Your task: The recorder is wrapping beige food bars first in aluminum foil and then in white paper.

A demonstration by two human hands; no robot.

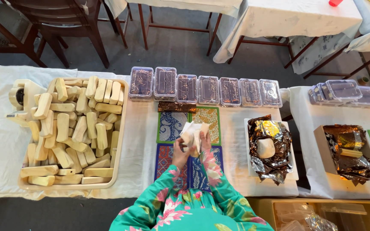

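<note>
Both hands, left hand [180,150] and right hand [205,141], clasp a pale wooden block half-wrapped in thin white paper [193,133] above the patterned paper sheets [171,126] mid-surface. The block looks stiff and light, the paper flimsy; it seems best gripped along its sides.

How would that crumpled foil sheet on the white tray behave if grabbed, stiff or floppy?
The foil sheet is heavily creased and stands up around a pale lump, so it probably holds a shape yet crumples under any grip. It looks thin, likely very light, and may tear. A push would probably slide it across the white tray.
</note>
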